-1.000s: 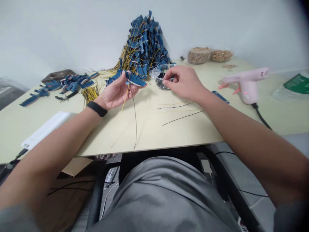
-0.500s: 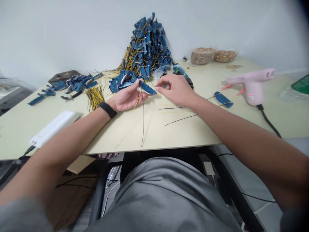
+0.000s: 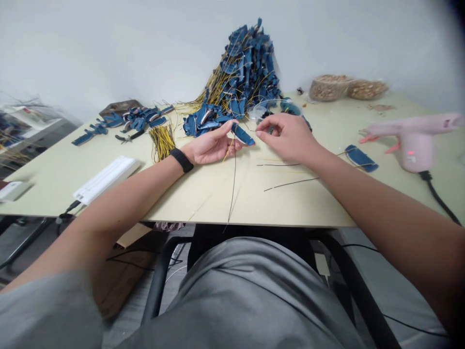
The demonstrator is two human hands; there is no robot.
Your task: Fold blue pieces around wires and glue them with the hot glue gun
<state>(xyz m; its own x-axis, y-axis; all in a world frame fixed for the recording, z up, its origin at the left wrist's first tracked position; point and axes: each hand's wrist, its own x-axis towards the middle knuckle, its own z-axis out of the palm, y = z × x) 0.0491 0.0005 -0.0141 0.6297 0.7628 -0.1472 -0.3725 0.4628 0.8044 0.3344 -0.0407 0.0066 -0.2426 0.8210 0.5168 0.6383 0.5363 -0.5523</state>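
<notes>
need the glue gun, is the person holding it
No, the pink glue gun stands on the table at the far right, apart from the left hand and the right hand.

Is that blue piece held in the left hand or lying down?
Held: the blue piece sits at the fingertips of the left hand, above the tabletop, thin wires hanging below.

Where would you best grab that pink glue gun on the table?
Take the handle of the glue gun from the near side, fingers wrapping around it. It stands upright with its sides free, while the barrel lies across the top and the black cord leaves from its base.
</notes>
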